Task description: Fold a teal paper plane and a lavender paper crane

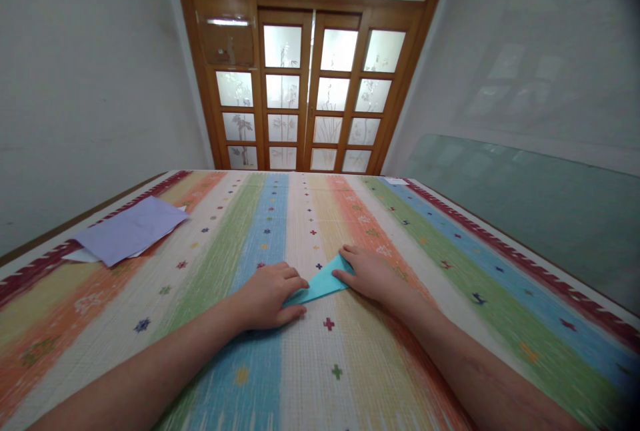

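At the left of the frame, near the worktop's edge, a lilac sheet of paper [131, 229] lies flat on top of some white sheets [80, 255], whose corners peek out beneath it. The worktop [425, 324] is covered with a woven cloth in broad stripes of orange, green, blue and cream, dotted with small cross motifs, with a dark red border along both sides.

Just left of centre, the left hand [267, 295] rests palm down on the cloth, fingers curled loosely, its fingertips pressing on the lower left end of a folded blue paper [320, 283]. The thumb lies along the paper's lower edge. The hand pins the paper down and does not lift it.

The blue paper sits flat on the worktop at the middle of the frame, folded into a triangle, between the two hands and touching both.

Just right of centre, the right hand [370, 273] lies flat with fingers spread, fingertips pressing the paper's upper right corner.

At the right of the frame a pale green glass pane [525, 204] leans along the wall. In the upper middle stands a wooden door with frosted glass panes [313, 94].
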{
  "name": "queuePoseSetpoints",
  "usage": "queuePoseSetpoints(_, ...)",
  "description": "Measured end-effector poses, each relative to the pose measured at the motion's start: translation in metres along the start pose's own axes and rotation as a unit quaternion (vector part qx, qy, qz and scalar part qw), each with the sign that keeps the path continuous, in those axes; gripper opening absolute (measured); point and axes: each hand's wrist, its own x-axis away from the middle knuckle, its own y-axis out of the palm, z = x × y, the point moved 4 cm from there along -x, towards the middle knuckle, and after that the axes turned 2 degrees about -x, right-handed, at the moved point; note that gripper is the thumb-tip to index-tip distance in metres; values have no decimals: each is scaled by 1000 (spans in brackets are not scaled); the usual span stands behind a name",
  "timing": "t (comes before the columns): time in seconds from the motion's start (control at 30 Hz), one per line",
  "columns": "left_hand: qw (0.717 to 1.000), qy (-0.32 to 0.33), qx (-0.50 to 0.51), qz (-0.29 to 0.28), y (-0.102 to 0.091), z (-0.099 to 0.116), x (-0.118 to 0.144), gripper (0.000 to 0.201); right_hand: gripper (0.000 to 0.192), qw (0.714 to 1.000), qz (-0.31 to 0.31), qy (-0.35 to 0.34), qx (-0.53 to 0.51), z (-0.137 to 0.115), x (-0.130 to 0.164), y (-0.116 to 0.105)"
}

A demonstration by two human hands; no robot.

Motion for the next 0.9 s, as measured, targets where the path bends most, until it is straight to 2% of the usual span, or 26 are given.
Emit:
queuePoseSetpoints(0.1, 1000, -12, 8, 1, 7, 3, 1, 38, 42, 998, 52, -28, -13, -2, -1, -2)
queuePoseSetpoints(0.23, 998, -52, 25, 23, 12, -5, 3, 37, 37, 986, 156, -33, -57, -3, -2, -11)
queuePoseSetpoints(0.37, 986, -137, 74, 68, 16, -22, 5, 38, 33, 960, 252, -54, -108, -5, 5, -24)
queuePoseSetpoints(0.47, 964, -195, 140, 118, 17, -35, 7, 40, 29, 944, 290, -89, -131, -7, 11, -32)
queuePoseSetpoints(0.67, 913, -243, 267, 190, 21, -60, 9, 31, 27, 934, 271, -189, -133, -19, 15, -36)
queuePoseSetpoints(0.8, 893, -245, 321, 200, 25, -68, 9, 29, 29, 947, 221, -197, -125, -24, 12, -34)
queuePoseSetpoints(0.9, 890, -246, 325, 204, 23, -67, 9, 25, 26, 958, 182, -177, -131, -23, 9, -28)
